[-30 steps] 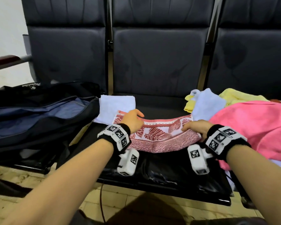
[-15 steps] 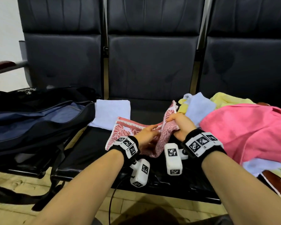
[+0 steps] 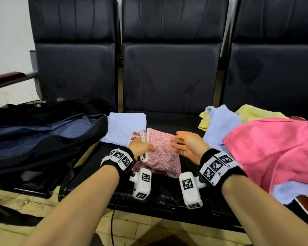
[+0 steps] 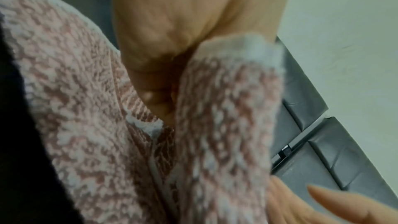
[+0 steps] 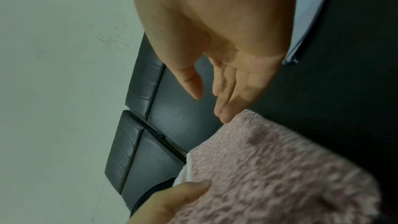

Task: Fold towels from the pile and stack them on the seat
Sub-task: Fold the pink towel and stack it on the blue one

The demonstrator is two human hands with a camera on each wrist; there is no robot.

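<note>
While the head view a second ago showed the patterned towel (image 3: 160, 153) spread wide under both hands, it now lies doubled over at centre frame on the middle seat (image 3: 171, 121). The left hand (image 3: 140, 148) grips its stacked left edges, and the right hand (image 3: 187, 146) hovers just right of it, fingers spread and holding nothing. A folded white towel (image 3: 126, 128) sits just beyond to the upper left, and the pile (image 3: 267, 148) fills the right of the frame, beside a dark bag (image 3: 43, 132) at left.

From the left wrist view, that hand's curled fingers (image 4: 157, 94) are buried in a crease of towel at centre.

From the right wrist view, the straight fingers (image 5: 226, 91) hang apart above the towel's top corner in the lower right, not touching it.

I judge the fold just closed; smoothing and moving it onto the white towel likely remain.
</note>
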